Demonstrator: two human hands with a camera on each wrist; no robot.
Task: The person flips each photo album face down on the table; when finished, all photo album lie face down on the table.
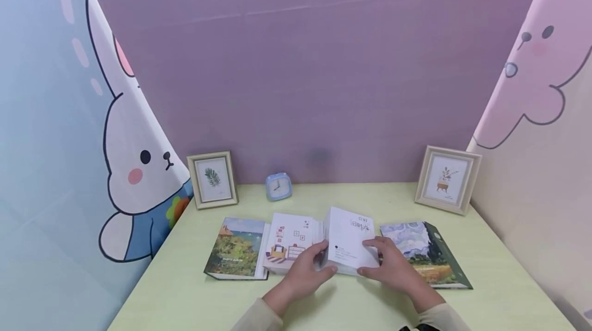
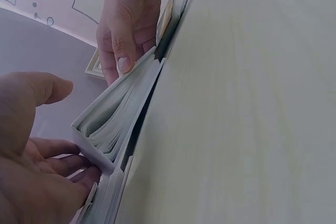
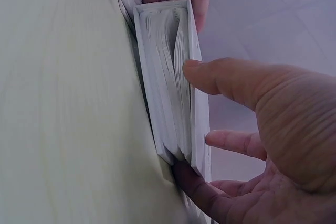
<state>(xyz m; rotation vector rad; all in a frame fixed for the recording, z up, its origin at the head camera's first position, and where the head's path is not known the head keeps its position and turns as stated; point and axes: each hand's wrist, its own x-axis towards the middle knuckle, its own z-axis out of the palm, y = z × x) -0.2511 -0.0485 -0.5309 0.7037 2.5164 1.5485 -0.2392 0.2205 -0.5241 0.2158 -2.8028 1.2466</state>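
A white album [image 1: 347, 241] lies open in the middle of the pale green table [image 1: 185, 300], and a thick block of its pages stands tilted up. My right hand [image 1: 390, 264] grips that block: the thumb [image 3: 210, 74] presses on the page edges and the fingers [image 3: 231, 142] reach behind the cover. My left hand [image 1: 307, 269] is at the block's other end. Its fingers [image 2: 68, 166] lie against the album [image 2: 113, 124] while the thumb [image 2: 47, 85] stands off it. The album's flat left half [image 1: 291, 241] shows drawn furniture.
An album with a landscape cover [image 1: 236, 249] lies to the left, and one with a swirling-sky cover [image 1: 427, 251] to the right under my right wrist. Two picture frames [image 1: 213, 179] [image 1: 447, 179] and a small blue clock [image 1: 278, 186] stand along the purple back wall.
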